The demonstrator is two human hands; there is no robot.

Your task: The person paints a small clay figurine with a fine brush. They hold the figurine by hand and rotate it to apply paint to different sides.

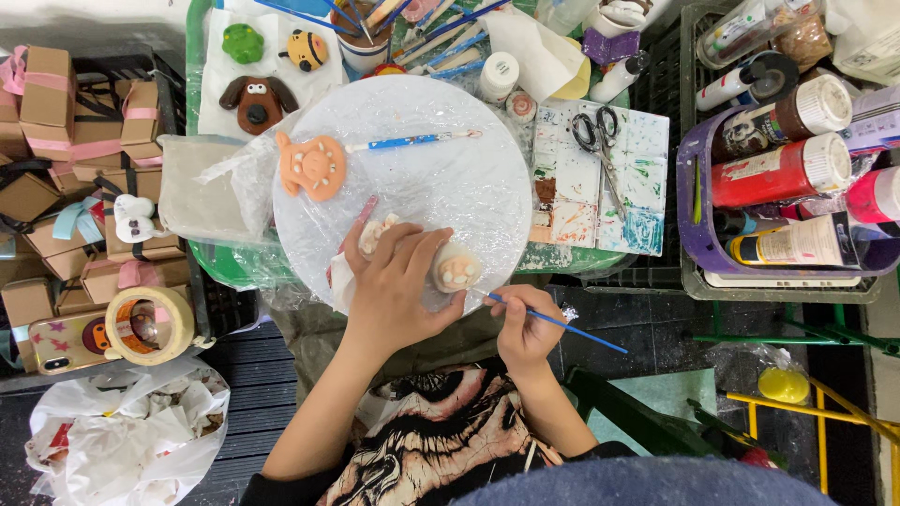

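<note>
The left hand (398, 286) is clenched around a small pale clay figure (452, 269), holding it over the near edge of a round board (450, 178) wrapped in clear plastic film. The figure's cream, paw-marked end shows to the right of the fingers. The right hand (527, 328) pinches a thin blue brush (562, 327), its tip just beside the figure and its handle pointing away to the right.

On the board, well apart from the hands, lie an orange clay face (312, 166) at the left and a second brush (412, 141) with a blue handle across the middle. The board rests on a crowded green desk (194, 56). At the desk's far side a white sheet carries a brown dog head (258, 101), a green figure (243, 43) and a yellow striped one (307, 50). To the right of the board sits a white tile palette (600, 201) smeared with paint, with scissors (597, 136) lying on it.

Further right, a purple basket (692, 225) inside a dark crate holds paint bottles (783, 170) laid on their sides. To the left of the desk are stacked small brown boxes (47, 89) tied with pink ribbon, a roll of tape (148, 325) beside a phone (66, 342), and below them a white plastic bag (127, 431) of crumpled paper. The floor under the desk is dark tile.
</note>
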